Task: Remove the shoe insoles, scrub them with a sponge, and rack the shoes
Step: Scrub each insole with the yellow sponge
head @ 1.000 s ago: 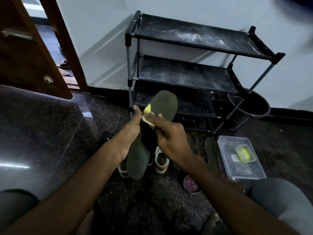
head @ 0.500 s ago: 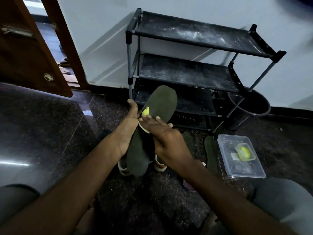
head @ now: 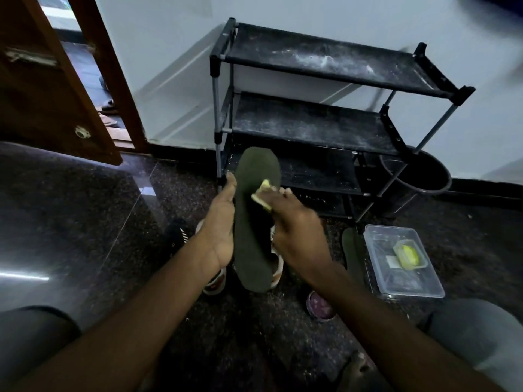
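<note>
Foremost, insole [head: 252,222]: dark green, being held on end above the floor, its toe end pointing toward the shoe rack.
Left hand [head: 223,224]: its grip is clasping the insole's left edge, thumb lying along it, fingers hidden behind.
Right hand [head: 297,233]: its grip is pinching the sponge [head: 263,193] and pressing it against the insole's upper half.
Shoes [head: 215,281]: two pale shoes are standing on the floor beneath the held insole.
Second insole [head: 352,250]: lying flat on the floor, just beside the clear container's left wall.
Clear container [head: 404,281]: a rectangular tub sitting on the floor; it is holding a smaller clear tub [head: 409,254] with a yellow lump inside, and a white scrap beside that.
Bucket [head: 441,182]: dark, standing behind the rack's right legs; contents not discernible.
Small round dish [head: 321,305]: lying beside the right forearm, its inside showing purplish.
Shoe rack [head: 311,123]: three dusty black shelves, standing against the wall.
</note>
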